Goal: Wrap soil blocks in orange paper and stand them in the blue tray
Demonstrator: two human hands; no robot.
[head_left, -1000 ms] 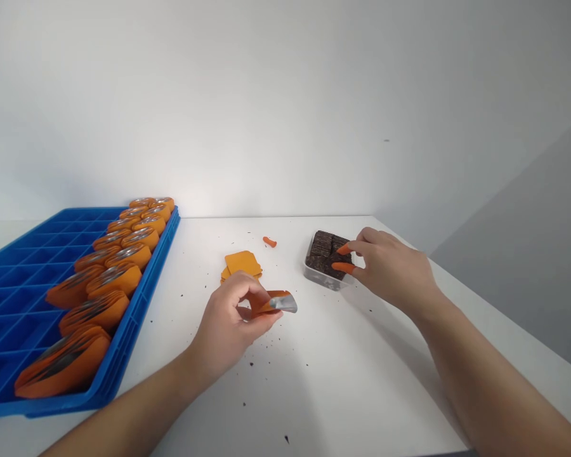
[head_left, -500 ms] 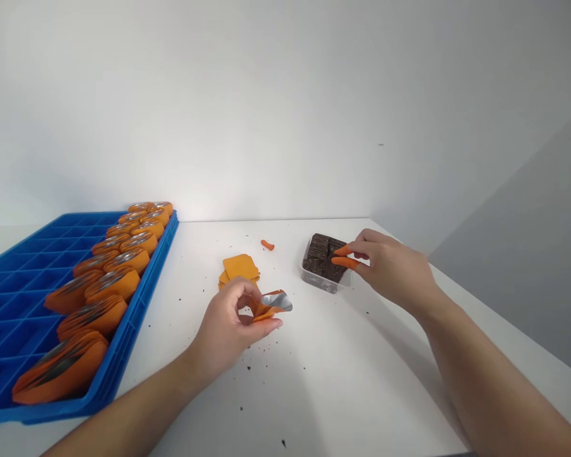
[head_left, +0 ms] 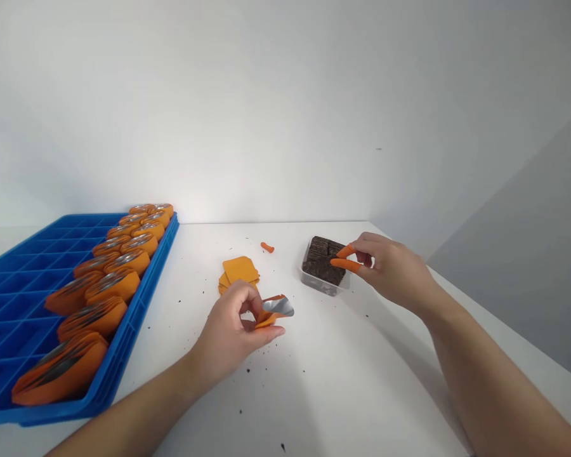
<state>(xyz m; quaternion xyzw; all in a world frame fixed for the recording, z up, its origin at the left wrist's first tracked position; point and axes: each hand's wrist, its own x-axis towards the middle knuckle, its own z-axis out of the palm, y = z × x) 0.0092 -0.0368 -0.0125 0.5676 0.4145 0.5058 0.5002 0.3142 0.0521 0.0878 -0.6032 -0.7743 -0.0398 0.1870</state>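
Note:
My left hand (head_left: 233, 320) pinches a small orange pouch (head_left: 269, 317) between thumb and fingers. The pouch's mouth gapes to the right and shows a silver lining. Orange finger cots cover the thumb and index finger of my right hand (head_left: 385, 263). Those two fingertips are drawn close together in a pinch over a clear plastic tub (head_left: 320, 284). Dark brown, ridged flat pieces (head_left: 321, 263) are packed inside the tub. Whatever lies between the right fingertips, if anything, is too small to make out. Behind my left hand lies a stack of flat orange pouches (head_left: 239, 270).
A blue compartment tray (head_left: 137, 304) stands at the left, its right-hand compartments holding several bunches of orange pouches (head_left: 111, 285). A loose orange finger cot (head_left: 267, 247) lies toward the back. Dark crumbs are scattered over the white table (head_left: 356, 387). A white wall (head_left: 266, 114) rises behind.
The right fingertips have come a little closer together over the brown pieces. The left hand and its pouch sit slightly lower in view, the pouch still held.

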